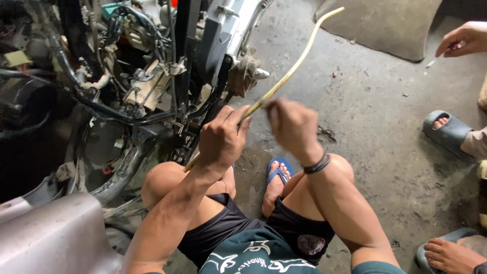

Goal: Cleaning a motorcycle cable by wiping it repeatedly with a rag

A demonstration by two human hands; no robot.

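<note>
**Both hands gripping yellowed hose beside stripped scooter frame**

The person is squatting on a stained concrete floor [375, 127], wearing blue flip-flops [278, 170]. The left hand [220, 139] is closing in a fist around a long, thin, yellowed hose [299, 61], holding its lower part just above the left knee. The right hand [293, 124] is pinching the same hose a little higher up, fingers narrow around it; this hand is blurred, so the exact grip cannot be told. A dark band is sitting on the right wrist. The hose is running diagonally from beside the left knee up towards the top of the view, its free end curving over the floor.

To the left, the exposed scooter frame [127, 96] is showing black cables and pale connector blocks. A small yellowish tag [18, 58] is hanging at the far left edge. A grey body panel [56, 233] is lying at lower left.

Another person's hand [464, 39] is holding a small white stick at upper right, well apart, with grey sandals [449, 133] below it.
</note>
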